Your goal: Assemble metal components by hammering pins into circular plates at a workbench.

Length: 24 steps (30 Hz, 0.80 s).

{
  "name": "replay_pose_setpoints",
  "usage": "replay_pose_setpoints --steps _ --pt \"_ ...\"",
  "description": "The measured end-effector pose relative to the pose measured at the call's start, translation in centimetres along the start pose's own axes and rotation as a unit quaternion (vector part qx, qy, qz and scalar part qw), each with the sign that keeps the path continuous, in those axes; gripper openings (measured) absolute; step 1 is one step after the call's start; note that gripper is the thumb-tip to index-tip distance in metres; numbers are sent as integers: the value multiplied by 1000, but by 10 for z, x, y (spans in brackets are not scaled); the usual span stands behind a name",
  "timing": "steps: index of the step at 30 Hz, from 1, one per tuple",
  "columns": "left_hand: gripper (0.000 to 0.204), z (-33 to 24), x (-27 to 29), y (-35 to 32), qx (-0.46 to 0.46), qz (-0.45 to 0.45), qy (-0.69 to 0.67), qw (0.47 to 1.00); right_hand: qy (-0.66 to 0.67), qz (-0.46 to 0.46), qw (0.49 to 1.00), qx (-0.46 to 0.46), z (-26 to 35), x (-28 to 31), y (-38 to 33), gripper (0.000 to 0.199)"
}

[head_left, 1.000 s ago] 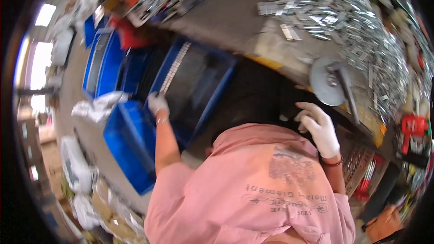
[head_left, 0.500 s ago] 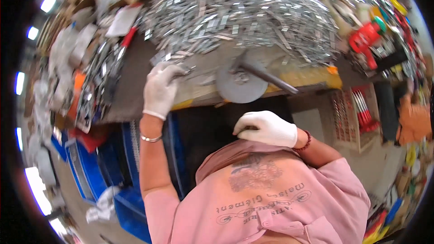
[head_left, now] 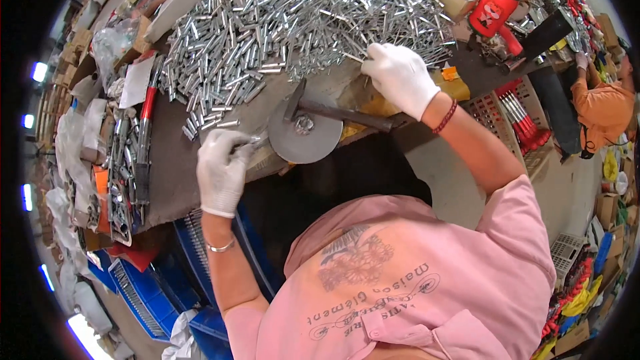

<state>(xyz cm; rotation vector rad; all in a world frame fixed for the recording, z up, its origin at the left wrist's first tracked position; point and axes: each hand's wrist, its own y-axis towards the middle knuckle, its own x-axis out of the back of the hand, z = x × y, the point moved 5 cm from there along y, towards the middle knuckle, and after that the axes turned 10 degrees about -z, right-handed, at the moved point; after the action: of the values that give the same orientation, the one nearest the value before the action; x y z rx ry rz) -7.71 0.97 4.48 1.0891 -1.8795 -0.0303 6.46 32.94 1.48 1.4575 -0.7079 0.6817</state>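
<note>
My left hand (head_left: 223, 172), in a white knit glove, is closed near the table's front edge. A short shiny metal piece (head_left: 256, 139) sticks out of its fingertips, looking like the small metal tubes (head_left: 227, 60) heaped behind it. At the right end of the heap my gloved right hand (head_left: 402, 81) pinches a thin metal rod (head_left: 353, 58), one of many thin rods (head_left: 387, 10) piled there. Between the hands a round grey disc (head_left: 283, 141) lies at the table edge. A hammer (head_left: 347, 117) rests across it, its head on the disc and its handle pointing right.
Long tools, one with a red grip (head_left: 148, 103), lie at the table's left. A red bottle with a green lid (head_left: 495, 10) stands at the back right. Blue bins (head_left: 137, 297) sit below on the left, a crate of red-handled tools (head_left: 527, 120) on the right. Another person (head_left: 603, 103) is farther right.
My right hand has moved from beside my body up and forward to the thin rods, where it now pinches one. My left hand has drawn back slightly from the heap. The view has shifted.
</note>
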Motion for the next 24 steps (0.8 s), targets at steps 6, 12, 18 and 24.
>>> replay_pose_setpoints --steps 6,12,18,24 --pt "10 -36 -39 -18 -59 -11 -13 998 195 -25 976 -92 36 21 15 11" --pt "12 -37 -42 -19 -28 -22 -43 998 435 34 875 -208 98 11 -3 13" --pt "11 -37 -41 -21 -39 -36 -46 998 262 70 961 -64 102 20 0 9" --pt "13 -36 -42 -22 -9 -28 -65 997 186 33 982 2 111 12 1 8"
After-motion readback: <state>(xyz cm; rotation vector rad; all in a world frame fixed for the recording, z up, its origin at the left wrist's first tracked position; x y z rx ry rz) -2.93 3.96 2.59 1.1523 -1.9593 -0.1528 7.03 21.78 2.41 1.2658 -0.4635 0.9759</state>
